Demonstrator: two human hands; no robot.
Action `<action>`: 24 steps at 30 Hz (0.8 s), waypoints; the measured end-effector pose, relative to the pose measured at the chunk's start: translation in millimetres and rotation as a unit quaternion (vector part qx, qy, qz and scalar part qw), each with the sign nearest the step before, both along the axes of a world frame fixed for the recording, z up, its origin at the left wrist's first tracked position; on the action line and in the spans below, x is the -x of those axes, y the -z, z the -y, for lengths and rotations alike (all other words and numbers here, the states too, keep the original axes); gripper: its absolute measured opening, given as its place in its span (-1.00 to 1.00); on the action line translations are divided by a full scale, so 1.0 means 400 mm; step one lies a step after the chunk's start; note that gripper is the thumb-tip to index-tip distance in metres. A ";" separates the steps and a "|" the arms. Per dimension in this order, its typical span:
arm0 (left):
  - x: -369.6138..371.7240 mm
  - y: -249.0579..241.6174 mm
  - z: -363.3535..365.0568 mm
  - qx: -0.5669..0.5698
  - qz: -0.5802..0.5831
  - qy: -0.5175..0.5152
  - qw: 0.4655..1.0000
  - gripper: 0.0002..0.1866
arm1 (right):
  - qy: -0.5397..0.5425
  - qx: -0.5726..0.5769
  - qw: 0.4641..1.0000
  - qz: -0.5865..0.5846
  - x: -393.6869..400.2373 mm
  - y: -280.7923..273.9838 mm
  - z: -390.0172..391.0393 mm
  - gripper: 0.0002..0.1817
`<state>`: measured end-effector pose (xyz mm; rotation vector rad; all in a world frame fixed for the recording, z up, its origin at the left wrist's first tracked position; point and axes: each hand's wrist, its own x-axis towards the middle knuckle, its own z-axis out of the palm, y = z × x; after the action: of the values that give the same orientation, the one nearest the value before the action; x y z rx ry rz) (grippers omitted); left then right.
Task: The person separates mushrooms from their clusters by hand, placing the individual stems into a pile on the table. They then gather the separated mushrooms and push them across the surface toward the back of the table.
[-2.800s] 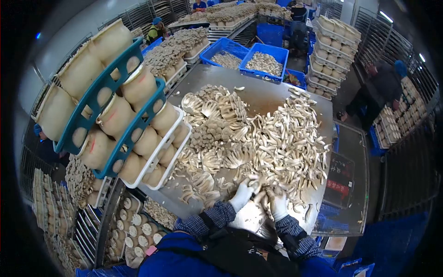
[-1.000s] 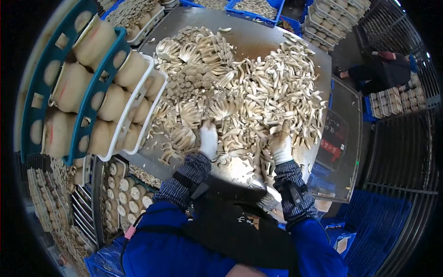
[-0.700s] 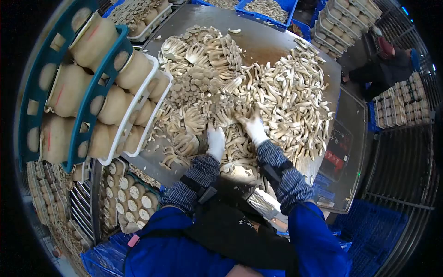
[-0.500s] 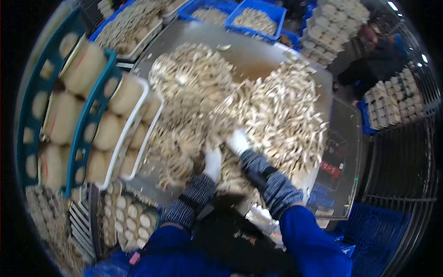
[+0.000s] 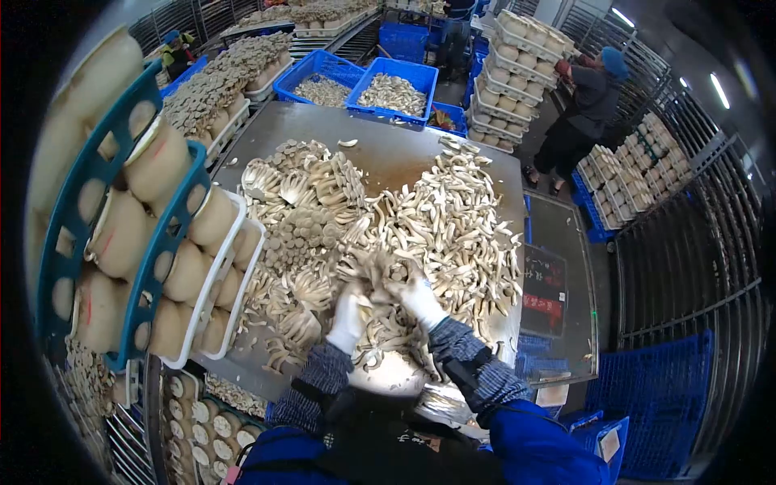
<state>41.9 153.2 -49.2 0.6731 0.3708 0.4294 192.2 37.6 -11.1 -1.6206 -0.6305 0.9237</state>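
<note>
Clump [image 5: 373, 273]: being gripped between left hand [image 5: 348, 317] and right hand [image 5: 416, 297], fingers curled about it, loose mushrooms [image 5: 457, 230] beyond; apparently being pulled apart. For next move, firm opposed hold is seemingly being called for.

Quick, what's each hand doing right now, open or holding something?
Left hand: at the mushrooms, fingers partly hidden; grip cannot be told.
Right hand: fingers bent at mushrooms; firm hold cannot be told.

Gloved fingers [image 5: 407, 286] grasp mushrooms [image 5: 373, 276] at a metal table [image 5: 283, 125]
</note>
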 end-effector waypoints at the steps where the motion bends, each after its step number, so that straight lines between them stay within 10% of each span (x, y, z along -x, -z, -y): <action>1: 0.028 -0.084 0.064 -0.033 -0.061 0.031 0.997 -0.61 | -0.041 0.031 0.996 0.070 0.015 -0.056 0.029 -0.11; 7: 0.107 0.063 0.181 0.064 -0.085 0.029 0.994 -0.31 | -0.141 0.078 0.965 0.207 0.174 -0.103 0.129 -0.19; 8: 0.103 0.062 0.202 0.046 -0.091 -0.008 0.995 -0.31 | -0.108 0.028 0.953 0.282 0.210 -0.103 0.141 -0.23; 10: 0.109 0.068 0.218 -0.004 -0.063 -0.045 0.997 -0.40 | 0.003 0.106 0.994 0.024 0.270 -0.134 0.164 -0.35; 12: 0.105 0.050 0.217 -0.021 -0.058 -0.055 0.997 -0.52 | 0.066 0.067 0.966 0.241 0.270 0.027 0.198 -0.60; 14: 0.124 0.040 0.212 0.035 -0.068 -0.098 0.992 -0.67 | 0.164 -0.014 0.978 0.129 0.307 -0.049 0.207 -0.83; 16: 0.149 0.022 0.202 0.069 -0.065 -0.067 0.993 -0.67 | 0.223 -0.037 0.952 -0.204 0.318 -0.131 0.233 -0.78; 18: 0.167 0.034 0.200 -0.014 -0.068 -0.032 0.997 -0.64 | 0.200 -0.077 0.962 -0.169 0.288 -0.002 0.254 -0.71; 20: 0.174 -0.005 0.238 -0.074 -0.056 -0.002 0.996 -0.52 | 0.102 -0.042 0.976 0.190 0.284 0.018 0.250 -0.62; 24: 0.179 -0.033 0.270 -0.066 -0.072 0.003 0.995 -0.48 | 0.071 -0.024 0.994 0.076 0.265 0.037 0.270 -0.34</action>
<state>-29.7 45.1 -36.1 0.8369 0.4792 0.4040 86.0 -70.3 -25.8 -1.6796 -0.6281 0.6822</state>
